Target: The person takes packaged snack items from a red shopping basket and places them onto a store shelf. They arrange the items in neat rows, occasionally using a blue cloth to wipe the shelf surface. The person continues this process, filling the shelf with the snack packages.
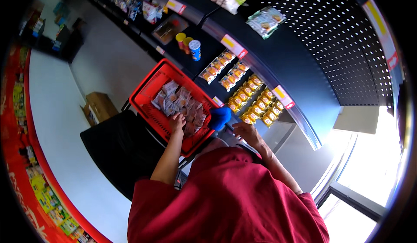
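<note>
My left hand (177,122) is over the red plastic basket (147,79), its fingers loosely bent and apart at the edge of a heap of small wrapped snack packets (184,102). Nothing shows in its grasp; whether the fingertips touch a packet I cannot tell. To the right of the basket, my right hand (247,133) hangs in front of the low shelf, fingers half bent and apart, with nothing visible in them. Between that hand and the basket, a blue cloth-like bundle (219,118) sits at the basket's right rim. Nearest the right hand are rows of yellow-wrapped snacks (252,112).
Dark shelves (289,62) run diagonally ahead, their price strips jutting along the edges. Orange-wrapped snacks (216,67) and several small canisters (195,51) stand on the lower shelf. Left of the basket are a black seat-like surface (117,143) and a cardboard box (101,106).
</note>
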### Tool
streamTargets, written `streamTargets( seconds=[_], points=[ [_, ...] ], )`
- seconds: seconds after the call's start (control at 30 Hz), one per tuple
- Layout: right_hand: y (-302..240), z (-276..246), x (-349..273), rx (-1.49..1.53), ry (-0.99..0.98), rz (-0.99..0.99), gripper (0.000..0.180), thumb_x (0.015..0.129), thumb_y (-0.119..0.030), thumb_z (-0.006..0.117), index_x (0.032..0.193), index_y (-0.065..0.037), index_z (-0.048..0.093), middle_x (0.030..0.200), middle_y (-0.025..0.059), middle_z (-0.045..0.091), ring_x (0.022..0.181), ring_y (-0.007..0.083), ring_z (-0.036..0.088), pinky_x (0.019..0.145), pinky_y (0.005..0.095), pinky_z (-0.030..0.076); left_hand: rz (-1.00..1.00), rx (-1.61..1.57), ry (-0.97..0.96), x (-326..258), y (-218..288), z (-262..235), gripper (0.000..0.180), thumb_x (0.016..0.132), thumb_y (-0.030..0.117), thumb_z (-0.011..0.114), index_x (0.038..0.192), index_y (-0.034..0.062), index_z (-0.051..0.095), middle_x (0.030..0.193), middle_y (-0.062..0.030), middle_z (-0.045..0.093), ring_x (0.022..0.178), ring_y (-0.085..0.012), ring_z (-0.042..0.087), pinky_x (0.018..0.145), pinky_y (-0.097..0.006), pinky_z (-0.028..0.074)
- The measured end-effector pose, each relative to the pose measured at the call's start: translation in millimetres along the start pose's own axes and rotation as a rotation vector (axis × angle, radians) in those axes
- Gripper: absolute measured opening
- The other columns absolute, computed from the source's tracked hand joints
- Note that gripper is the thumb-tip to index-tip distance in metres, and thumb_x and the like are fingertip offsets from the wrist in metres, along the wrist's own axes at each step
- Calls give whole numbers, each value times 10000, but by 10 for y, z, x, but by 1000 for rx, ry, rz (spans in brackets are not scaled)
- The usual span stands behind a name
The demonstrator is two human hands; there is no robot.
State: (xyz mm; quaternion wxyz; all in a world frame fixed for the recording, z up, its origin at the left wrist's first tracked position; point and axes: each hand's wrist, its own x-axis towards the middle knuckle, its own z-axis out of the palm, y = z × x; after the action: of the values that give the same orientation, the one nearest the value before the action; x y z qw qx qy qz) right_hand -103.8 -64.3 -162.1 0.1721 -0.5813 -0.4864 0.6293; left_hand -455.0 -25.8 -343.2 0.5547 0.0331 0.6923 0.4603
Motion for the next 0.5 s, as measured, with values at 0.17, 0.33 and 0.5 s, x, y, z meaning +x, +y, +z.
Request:
streamTargets(
  seconds=[0.17,0.33,0.5],
  points=[
    [-632,-4,-125,-36,-3,-81,290,1039,-227,587,1258,-44,641,999,68,717,879,142,697,729,302,581,396,43,-215,-492,925,645,279,980,215,669,1226,89,632,1133,-62,686,1030,-188,672,834,-333,550],
    [-1356,-318,-268,60,21,-343,287,1052,-152,544,1314,-59,615,1034,67,715,924,144,683,782,301,580,834,132,-472,-1436,2074,1616,326,1051,263,585,1292,43,603,1177,-96,685,1063,-173,659,875,-281,518],
    [-1859,-911,-115,265,171,-471,312,1059,-191,561,1311,-11,598,1034,80,698,870,113,670,748,257,572,1062,202,-682,-1908,2638,2577,263,1036,160,603,1272,45,611,1183,-103,690,1106,-174,656,928,-305,511]
  ],
)
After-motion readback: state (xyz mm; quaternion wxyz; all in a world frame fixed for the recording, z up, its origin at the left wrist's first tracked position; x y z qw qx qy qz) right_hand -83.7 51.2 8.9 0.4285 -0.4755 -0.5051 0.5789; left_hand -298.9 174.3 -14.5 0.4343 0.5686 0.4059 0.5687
